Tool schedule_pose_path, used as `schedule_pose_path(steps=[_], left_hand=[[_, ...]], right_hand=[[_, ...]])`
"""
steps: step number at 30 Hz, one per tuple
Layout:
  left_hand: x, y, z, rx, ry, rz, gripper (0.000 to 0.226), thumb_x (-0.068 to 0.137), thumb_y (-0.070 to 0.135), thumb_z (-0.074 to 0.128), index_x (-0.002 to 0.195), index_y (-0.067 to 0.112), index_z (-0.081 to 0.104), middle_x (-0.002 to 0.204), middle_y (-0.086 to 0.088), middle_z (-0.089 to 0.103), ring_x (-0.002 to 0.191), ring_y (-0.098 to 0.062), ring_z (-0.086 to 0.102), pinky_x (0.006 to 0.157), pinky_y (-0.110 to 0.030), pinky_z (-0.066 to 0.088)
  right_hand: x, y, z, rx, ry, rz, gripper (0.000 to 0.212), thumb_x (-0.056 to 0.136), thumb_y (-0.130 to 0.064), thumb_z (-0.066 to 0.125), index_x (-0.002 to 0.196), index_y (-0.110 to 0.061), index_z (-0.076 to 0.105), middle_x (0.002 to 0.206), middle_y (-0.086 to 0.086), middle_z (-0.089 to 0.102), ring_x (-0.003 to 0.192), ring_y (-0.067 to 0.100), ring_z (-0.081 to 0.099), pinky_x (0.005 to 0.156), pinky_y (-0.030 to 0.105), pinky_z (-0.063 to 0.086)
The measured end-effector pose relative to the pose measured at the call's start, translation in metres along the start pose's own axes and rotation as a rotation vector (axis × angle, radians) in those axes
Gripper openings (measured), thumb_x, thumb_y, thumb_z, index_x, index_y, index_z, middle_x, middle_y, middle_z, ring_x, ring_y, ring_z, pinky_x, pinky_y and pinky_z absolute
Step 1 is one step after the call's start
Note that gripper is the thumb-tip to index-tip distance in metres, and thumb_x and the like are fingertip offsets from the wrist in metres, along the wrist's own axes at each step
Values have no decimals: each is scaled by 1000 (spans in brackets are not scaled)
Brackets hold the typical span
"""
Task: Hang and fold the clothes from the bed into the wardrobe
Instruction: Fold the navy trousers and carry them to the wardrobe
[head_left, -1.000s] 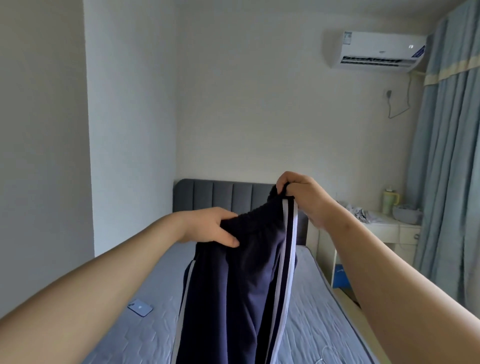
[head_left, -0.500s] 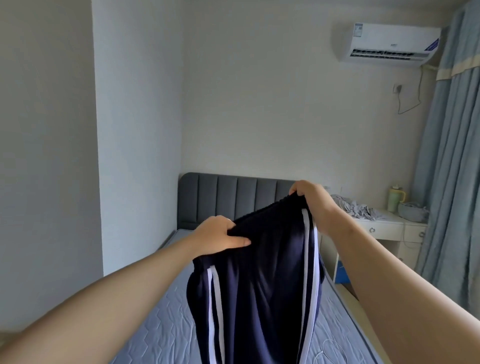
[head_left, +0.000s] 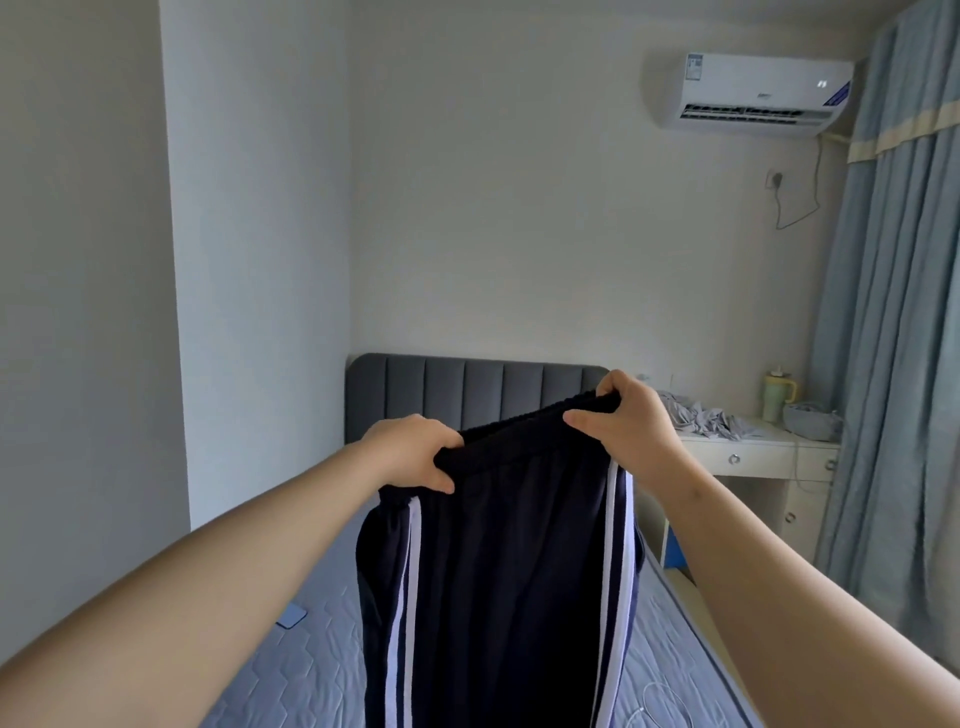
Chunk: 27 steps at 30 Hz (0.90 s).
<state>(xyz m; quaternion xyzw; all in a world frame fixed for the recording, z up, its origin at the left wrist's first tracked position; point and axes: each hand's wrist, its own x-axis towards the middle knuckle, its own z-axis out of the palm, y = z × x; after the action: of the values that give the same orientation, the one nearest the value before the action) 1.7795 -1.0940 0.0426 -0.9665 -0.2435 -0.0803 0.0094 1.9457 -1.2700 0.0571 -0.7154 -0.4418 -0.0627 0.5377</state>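
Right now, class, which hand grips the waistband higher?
The right hand; it grips the waistband of the navy trousers above the lower left hand.

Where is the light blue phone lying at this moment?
In the head view, the light blue phone lies on the mattress at lower left, just beside the left forearm and left of the hanging navy trousers.

2 bare arms outstretched, right hand (head_left: 631, 415) above left hand (head_left: 410, 449), each grip tight on dark cloth (head_left: 509, 545).
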Motion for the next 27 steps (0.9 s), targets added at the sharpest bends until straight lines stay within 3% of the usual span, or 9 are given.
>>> schedule_pose_path(steps=[3, 6, 12, 14, 17, 20, 22, 25, 27], left_hand=[[-2, -6, -13, -51, -79, -67, 10, 82, 27, 64, 91, 27, 60, 90, 6, 60, 83, -13, 55, 70, -30, 48], [0, -13, -32, -289, 37, -119, 17, 84, 17, 64, 74, 27, 54, 77, 5, 52, 72, -13, 49, 61, -25, 40], [0, -11, -56, -950, 80, -219, 19, 81, 1, 67, 84, 17, 59, 80, -2, 60, 65, -13, 58, 58, -24, 50], [-1, -14, -60, -957, 33, -239, 24, 75, -2, 72, 89, 15, 62, 80, -4, 64, 65, -14, 62, 59, -23, 54], [-3, -17, -65, -757, -64, -276, 25, 71, -2, 76, 91, 8, 66, 75, -8, 68, 67, -19, 65, 62, -27, 56], [-3, -21, -70, -664, -32, -320, 14, 74, 3, 74, 80, 12, 65, 69, -4, 66, 65, -15, 63, 53, -22, 50], [-2, -25, -71, -739, 22, -311, 14, 78, 3, 71, 82, 15, 64, 74, -3, 64, 69, -15, 61, 55, -22, 49], [-1, -29, -65, -909, 127, -212, 24, 82, -5, 63, 84, 18, 60, 83, -3, 57, 75, -15, 54, 68, -24, 46], [-2, -26, -63, -872, 179, -70, 32, 83, -9, 59, 88, 23, 61, 89, -1, 57, 78, -13, 53, 72, -21, 45]], right_hand=[[1, 8, -7, 147, 93, 60, 29, 77, -14, 72, 71, -18, 44, 71, -1, 49, 61, 15, 47, 53, 25, 42], [1, 13, -14, 311, 198, 116, 26, 76, -17, 74, 76, -20, 49, 79, 0, 52, 70, 18, 52, 62, 32, 49], [7, 12, -22, 427, 268, 190, 27, 72, -25, 78, 75, -20, 52, 79, 0, 56, 76, 21, 56, 77, 40, 53], [10, 14, -26, 475, 202, 254, 26, 71, -20, 80, 78, -16, 55, 87, 8, 58, 80, 25, 59, 83, 46, 55], [11, 16, -28, 491, 70, 273, 26, 71, -11, 80, 88, -14, 61, 100, 14, 60, 86, 30, 63, 83, 45, 55], [9, 15, -33, 521, -107, 279, 32, 72, -3, 77, 99, -15, 64, 99, 11, 63, 82, 25, 68, 70, 33, 58], [10, 14, -36, 534, -182, 278, 30, 72, 1, 75, 96, -14, 65, 92, 10, 66, 74, 19, 69, 61, 26, 57], [13, 15, -36, 477, -173, 288, 26, 72, 0, 75, 94, -11, 66, 90, 10, 68, 81, 21, 68, 74, 32, 57], [15, 17, -32, 457, -54, 293, 20, 70, -1, 77, 87, -7, 68, 80, 7, 69, 74, 20, 68, 68, 30, 58]])
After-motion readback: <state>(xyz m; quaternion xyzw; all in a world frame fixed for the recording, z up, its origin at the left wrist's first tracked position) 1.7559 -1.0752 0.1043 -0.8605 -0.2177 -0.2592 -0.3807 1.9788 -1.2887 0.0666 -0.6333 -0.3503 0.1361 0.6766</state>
